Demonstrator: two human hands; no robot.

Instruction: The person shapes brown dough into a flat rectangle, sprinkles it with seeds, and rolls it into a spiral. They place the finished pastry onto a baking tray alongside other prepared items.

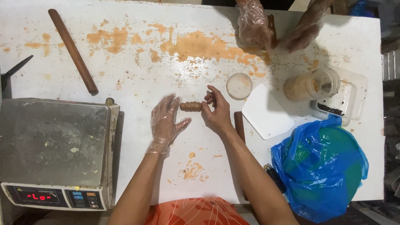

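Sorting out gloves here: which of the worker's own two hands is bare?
The right hand, at the brown dough roll; the left hand wears a clear plastic glove.

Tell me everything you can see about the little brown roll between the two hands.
The brown roll is a short, ridged cylinder that looks like soft dough. It lies on its side on the white table, running left to right. The gloved left hand touches its left end with the fingertips, and the bare right hand meets its right end. It looks whole and evenly coloured.

Your left hand [166, 121] wears a thin, clear, crinkled plastic glove. Your right hand [216, 110] is ungloved. Both forearms are sleeveless, above an orange patterned garment [193, 212].
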